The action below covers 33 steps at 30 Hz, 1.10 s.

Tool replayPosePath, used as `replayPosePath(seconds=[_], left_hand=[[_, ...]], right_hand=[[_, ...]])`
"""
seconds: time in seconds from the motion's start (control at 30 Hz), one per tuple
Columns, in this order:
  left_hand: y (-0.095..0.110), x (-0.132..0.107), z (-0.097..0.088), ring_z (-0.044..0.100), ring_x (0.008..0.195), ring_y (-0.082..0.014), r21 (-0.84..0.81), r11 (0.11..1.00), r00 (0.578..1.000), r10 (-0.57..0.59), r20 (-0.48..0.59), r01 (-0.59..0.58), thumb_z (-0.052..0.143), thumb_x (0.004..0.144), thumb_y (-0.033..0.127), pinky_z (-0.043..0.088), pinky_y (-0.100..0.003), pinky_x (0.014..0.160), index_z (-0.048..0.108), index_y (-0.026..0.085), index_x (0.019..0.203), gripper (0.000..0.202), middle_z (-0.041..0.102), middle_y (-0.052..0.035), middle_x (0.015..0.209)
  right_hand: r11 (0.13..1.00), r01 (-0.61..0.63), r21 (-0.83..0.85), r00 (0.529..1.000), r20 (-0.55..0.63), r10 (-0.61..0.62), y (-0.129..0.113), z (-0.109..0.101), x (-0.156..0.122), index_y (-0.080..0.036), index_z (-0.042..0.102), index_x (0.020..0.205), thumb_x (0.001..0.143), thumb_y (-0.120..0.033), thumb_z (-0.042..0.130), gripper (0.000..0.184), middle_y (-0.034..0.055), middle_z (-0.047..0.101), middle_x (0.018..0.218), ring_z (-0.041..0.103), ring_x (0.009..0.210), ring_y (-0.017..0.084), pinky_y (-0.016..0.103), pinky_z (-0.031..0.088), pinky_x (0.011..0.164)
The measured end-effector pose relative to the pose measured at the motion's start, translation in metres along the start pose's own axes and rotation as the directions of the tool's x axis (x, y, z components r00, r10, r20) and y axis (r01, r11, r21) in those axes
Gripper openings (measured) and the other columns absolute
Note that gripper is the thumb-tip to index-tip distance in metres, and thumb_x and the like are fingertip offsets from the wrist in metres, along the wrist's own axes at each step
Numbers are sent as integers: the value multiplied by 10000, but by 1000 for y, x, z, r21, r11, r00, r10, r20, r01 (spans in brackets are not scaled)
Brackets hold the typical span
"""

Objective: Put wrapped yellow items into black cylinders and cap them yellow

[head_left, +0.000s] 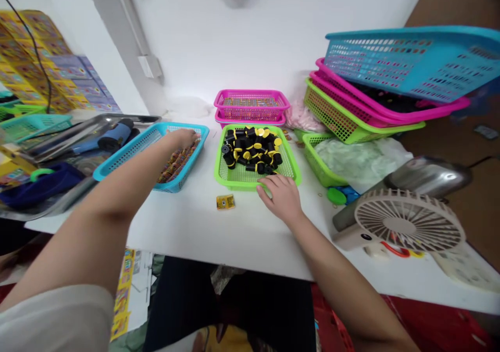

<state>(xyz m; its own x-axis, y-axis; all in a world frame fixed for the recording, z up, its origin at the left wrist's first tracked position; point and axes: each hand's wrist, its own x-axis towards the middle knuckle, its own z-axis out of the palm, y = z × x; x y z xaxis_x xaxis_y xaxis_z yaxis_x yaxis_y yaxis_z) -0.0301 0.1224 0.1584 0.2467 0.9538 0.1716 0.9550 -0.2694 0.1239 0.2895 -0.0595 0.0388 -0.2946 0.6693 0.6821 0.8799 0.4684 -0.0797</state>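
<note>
My left hand reaches into the far part of a blue basket at the left; its fingers are smeared and partly hidden. Rows of small multicoloured pieces lie in that basket. Over the near rim of a green basket rests my right hand, fingers stretched and a little apart, nothing visible in them. Many small black cylinders with yellow ends fill the green basket. Between the two baskets, nearer to me, a small yellow printed packet lies flat on the white table.
Behind stand stacked pink baskets. Tilted baskets, the top one blue, pile up at the right above a green basket with a plastic bag. A small fan stands front right. A metal tray with a blue tool lies left.
</note>
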Motion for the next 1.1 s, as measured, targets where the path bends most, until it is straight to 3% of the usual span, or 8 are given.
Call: replayPosePath(seconds=[0.17,0.23,0.33,0.5,0.73,0.83,0.93,1.1], left_hand=[[55,-98,-9,712,968,-323,75,995,998,65,-4,-64,389,1059,427,527,-431,863,713,162,1086,420,752,-157,1043],[71,-142,5,722,876,-263,38,974,971,217,101,-222,416,1058,387,532,-368,834,719,178,1032,369,756,-105,961],[85,-182,41,728,958,-241,-68,914,898,406,172,-400,488,1053,312,540,-329,873,721,177,1065,269,757,-100,1011],[90,-183,86,719,1058,-247,-99,891,862,454,225,-443,620,1016,260,548,-325,952,714,119,1101,189,761,-126,1102],[96,-186,90,757,953,-250,-18,905,871,414,265,-424,483,945,-40,567,-307,858,722,94,948,274,771,-146,985],[99,-187,89,772,876,-257,-13,916,883,390,261,-401,475,916,-57,571,-303,789,718,98,904,288,774,-147,928],[96,-181,85,761,757,-247,-35,931,904,361,228,-362,519,912,-9,549,-284,692,709,123,867,236,761,-113,812],[82,-176,63,706,630,-184,-138,945,943,312,117,-296,577,930,113,501,-243,610,689,158,883,130,728,-45,711]], right_hand=[[965,-253,73,966,70,248,-3,-5,12,-233,742,1111,1017,-395,515,295,108,743,1152,681,1076,281,418,501,930],[933,-345,102,933,143,329,-5,-6,27,-228,724,1172,973,-386,564,300,130,696,1235,672,1142,311,456,525,989],[890,-430,156,871,331,363,-13,0,62,-219,653,1314,918,-365,625,423,152,611,1347,664,1202,314,471,531,1063],[923,-356,149,828,508,238,-35,35,135,-227,563,1417,822,-205,695,610,157,543,1449,669,1205,325,471,543,1062],[910,-384,155,792,563,238,-41,76,183,-184,662,1153,746,-142,738,416,128,724,1150,709,976,278,409,579,935],[903,-382,198,826,511,237,-39,70,179,-197,669,1002,762,-135,707,251,81,750,1035,703,982,253,384,562,948],[895,-373,243,873,419,250,-33,49,165,-199,645,1094,828,-192,665,266,72,743,1125,688,1086,226,367,536,1009],[808,-283,516,956,81,283,-3,2,116,-201,624,1229,863,-303,655,381,85,728,1171,685,1082,210,354,552,969]])
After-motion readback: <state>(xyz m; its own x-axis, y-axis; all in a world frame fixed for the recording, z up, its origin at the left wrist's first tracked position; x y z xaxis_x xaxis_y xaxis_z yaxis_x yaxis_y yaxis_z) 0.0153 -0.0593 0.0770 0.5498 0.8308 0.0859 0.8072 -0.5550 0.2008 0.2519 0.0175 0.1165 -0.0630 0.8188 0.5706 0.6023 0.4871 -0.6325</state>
